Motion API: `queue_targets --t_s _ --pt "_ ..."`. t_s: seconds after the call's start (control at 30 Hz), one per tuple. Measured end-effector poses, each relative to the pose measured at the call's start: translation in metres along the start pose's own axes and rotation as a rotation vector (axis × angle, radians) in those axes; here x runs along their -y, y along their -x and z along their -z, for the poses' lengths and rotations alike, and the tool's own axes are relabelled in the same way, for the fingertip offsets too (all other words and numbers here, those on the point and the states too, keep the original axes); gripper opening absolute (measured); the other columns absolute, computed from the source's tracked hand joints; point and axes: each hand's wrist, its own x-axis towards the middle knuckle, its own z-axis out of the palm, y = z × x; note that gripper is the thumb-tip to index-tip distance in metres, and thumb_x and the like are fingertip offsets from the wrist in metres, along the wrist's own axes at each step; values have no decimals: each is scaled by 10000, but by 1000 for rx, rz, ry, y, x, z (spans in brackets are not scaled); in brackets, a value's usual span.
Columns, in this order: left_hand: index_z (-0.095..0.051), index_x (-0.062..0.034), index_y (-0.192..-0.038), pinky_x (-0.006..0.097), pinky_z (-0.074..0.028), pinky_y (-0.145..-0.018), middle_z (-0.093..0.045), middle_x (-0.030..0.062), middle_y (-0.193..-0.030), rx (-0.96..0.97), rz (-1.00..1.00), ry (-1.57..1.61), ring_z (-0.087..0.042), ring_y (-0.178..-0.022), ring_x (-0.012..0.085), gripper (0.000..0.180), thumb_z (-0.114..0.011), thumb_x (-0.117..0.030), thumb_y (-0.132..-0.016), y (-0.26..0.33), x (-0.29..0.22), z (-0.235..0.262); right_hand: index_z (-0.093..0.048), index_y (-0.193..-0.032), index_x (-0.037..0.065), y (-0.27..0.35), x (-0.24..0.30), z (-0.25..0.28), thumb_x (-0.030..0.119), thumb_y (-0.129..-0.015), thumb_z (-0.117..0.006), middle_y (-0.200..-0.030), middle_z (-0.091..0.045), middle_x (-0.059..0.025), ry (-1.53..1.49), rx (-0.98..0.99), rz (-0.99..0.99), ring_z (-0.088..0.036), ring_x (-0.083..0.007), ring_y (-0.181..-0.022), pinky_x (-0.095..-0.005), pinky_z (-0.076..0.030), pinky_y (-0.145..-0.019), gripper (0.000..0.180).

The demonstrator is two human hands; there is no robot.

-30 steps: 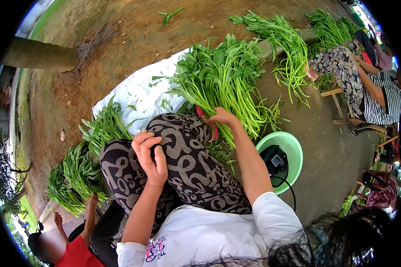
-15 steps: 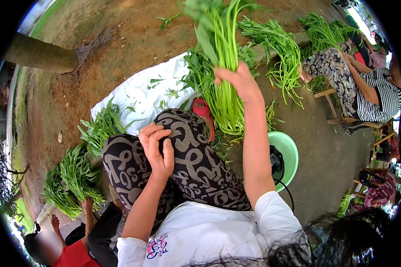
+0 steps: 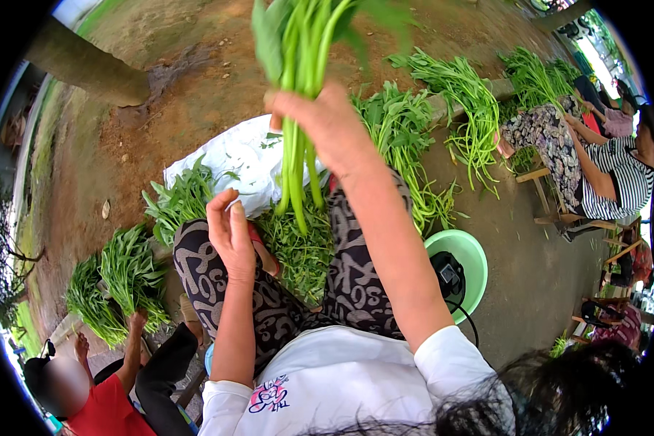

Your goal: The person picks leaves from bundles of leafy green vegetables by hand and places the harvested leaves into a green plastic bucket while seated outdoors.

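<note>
Water spinach (image 3: 298, 62) is held up over loose greens (image 3: 294, 254) between the patterned trouser legs (image 3: 360, 283); the right hand (image 3: 323, 123) has its fingers clamped round the stems (image 3: 289, 163), probably to keep them together, while the left hand (image 3: 232, 232), empty, has thumb and fingers apart

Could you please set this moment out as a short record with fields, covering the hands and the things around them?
Right hand: raised, closed around a bunch of long-stemmed greens
Left hand: empty, partly open, near the left knee
Between the legs: loose leafy greens
Beyond the legs: white sheet with leaf scraps
Right side: light green bucket holding a black device
Nearby people: one in a striped top, one in a red top
</note>
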Motion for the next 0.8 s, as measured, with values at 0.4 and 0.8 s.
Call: queue_targets --t_s 0.4,0.8 --pt "-337 -18 -1358 356 -396 -972 -484 89 -1253 537 592 393 -473 -1157 203 831 -795 -350 -749 -3 -3 9 -623 -1052 28 56 -113 -18 406 -775 -692 -958 -595 -158 702 185 -42 -598 -279 -885 -375 -482 -801 474" --pt "-497 -78 -1186 301 -501 -782 -574 28 -975 350 594 471 -585 -847 153 439 -691 -20 -797 -2 8 -1 -544 -1072 -57 57 -119 2 158 -860 -629 -818 -656 -145 374 115 -100 -647 -209 -722 -335 -506 -653 313"
